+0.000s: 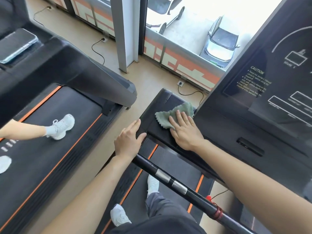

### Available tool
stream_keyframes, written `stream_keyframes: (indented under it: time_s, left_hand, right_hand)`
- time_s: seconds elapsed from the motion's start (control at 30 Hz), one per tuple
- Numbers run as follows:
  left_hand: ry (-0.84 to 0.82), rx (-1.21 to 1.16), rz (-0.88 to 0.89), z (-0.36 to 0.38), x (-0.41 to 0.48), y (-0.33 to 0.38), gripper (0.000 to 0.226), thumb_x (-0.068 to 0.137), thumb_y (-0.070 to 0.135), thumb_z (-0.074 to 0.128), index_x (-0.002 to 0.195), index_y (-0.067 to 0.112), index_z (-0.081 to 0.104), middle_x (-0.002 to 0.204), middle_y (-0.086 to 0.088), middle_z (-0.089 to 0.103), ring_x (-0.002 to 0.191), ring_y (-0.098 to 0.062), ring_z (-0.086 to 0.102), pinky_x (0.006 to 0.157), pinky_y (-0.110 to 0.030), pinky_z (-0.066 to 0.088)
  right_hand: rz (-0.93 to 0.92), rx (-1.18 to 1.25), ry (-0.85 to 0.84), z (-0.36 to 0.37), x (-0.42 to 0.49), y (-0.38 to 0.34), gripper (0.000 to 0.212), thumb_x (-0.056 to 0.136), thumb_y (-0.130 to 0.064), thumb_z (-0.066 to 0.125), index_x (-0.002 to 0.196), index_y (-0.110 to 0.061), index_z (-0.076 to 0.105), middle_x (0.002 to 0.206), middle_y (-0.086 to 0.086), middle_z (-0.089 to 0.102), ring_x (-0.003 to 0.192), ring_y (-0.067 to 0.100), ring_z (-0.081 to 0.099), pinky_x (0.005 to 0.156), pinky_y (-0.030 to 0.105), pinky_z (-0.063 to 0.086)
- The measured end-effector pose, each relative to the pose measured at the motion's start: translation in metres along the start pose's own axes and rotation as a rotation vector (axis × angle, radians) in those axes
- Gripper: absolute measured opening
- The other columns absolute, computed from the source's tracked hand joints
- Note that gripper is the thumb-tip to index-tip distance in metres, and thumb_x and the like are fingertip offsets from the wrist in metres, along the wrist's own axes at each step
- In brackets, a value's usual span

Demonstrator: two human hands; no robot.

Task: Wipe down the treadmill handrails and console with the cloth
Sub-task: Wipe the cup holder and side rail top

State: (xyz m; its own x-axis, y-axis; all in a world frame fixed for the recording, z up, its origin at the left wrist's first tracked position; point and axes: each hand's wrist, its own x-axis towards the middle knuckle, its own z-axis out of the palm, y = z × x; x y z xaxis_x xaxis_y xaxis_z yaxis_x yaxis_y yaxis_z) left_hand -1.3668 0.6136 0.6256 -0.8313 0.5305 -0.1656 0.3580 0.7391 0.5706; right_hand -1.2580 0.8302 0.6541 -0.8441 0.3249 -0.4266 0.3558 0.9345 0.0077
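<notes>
The right grip (184,130), released and flat, presses the green cloth (179,111) onto the treadmill console's left ledge (157,105), while the left grip (128,141), also released, rests on that ledge's near edge.

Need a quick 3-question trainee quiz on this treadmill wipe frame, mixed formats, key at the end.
1. True or false: the right hand presses the green cloth flat on the console's black side wing.
2. The left hand rests on: A the cloth; B the wing's near corner; C the running belt.
3. How many silver plates sit on the handrail?
Key: 1 true; 2 B; 3 two.
</notes>
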Motion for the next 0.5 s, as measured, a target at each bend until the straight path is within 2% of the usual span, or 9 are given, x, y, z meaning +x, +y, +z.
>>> stream_keyframes:
  time_s: [0.1, 0.17, 0.3, 0.4, 0.5]
  left_hand:
    - [-0.008, -0.009, 0.002, 0.0, 0.0, -0.001, 0.061, 0.097, 0.045, 0.063, 0.154, 0.035, 0.042, 0.156, 0.014, 0.046, 0.135, -0.021, 0.05, 0.1, -0.045, 0.048]
    - [-0.011, -0.006, -0.002, 0.0, 0.001, -0.002, 0.062, 0.097, 0.046, 0.063, 0.154, 0.036, 0.042, 0.156, 0.014, 0.045, 0.135, -0.021, 0.05, 0.099, -0.045, 0.048]
    - [-0.033, -0.021, 0.009, -0.002, 0.002, -0.005, 0.062, 0.096, 0.048, 0.062, 0.154, 0.038, 0.041, 0.157, 0.016, 0.043, 0.136, -0.02, 0.049, 0.101, -0.045, 0.048]
    - [-0.054, -0.024, 0.026, -0.004, 0.003, -0.009, 0.062, 0.097, 0.047, 0.06, 0.154, 0.04, 0.039, 0.158, 0.019, 0.041, 0.139, -0.018, 0.047, 0.104, -0.044, 0.047]
    - [-0.08, -0.05, 0.043, -0.007, 0.005, -0.015, 0.063, 0.096, 0.045, 0.062, 0.154, 0.042, 0.038, 0.158, 0.021, 0.039, 0.142, -0.014, 0.044, 0.107, -0.039, 0.043]
  right_hand:
    - [-0.066, 0.009, 0.026, 0.014, -0.026, -0.018, 0.06, 0.103, -0.052, 0.006, 0.159, -0.035, -0.01, 0.169, 0.006, -0.001, 0.155, 0.026, -0.005, 0.125, 0.044, -0.005]
    - [-0.075, -0.008, 0.047, 0.025, -0.036, -0.032, 0.064, 0.1, -0.058, 0.002, 0.159, -0.036, -0.009, 0.169, 0.009, -0.003, 0.155, 0.03, -0.004, 0.125, 0.046, -0.004]
    - [-0.053, 0.023, 0.098, 0.036, -0.042, -0.053, 0.073, 0.098, -0.068, 0.008, 0.16, -0.033, -0.006, 0.167, 0.006, -0.013, 0.154, 0.03, -0.013, 0.124, 0.049, -0.004]
    - [-0.093, 0.049, 0.124, 0.04, -0.037, -0.062, 0.069, 0.099, -0.065, 0.003, 0.159, -0.034, -0.009, 0.167, 0.0, -0.017, 0.152, 0.024, -0.022, 0.124, 0.048, -0.006]
    - [-0.114, 0.086, 0.151, 0.038, -0.023, -0.068, 0.062, 0.101, -0.058, 0.001, 0.159, -0.036, -0.008, 0.168, -0.003, -0.013, 0.152, 0.021, -0.023, 0.124, 0.047, -0.006]
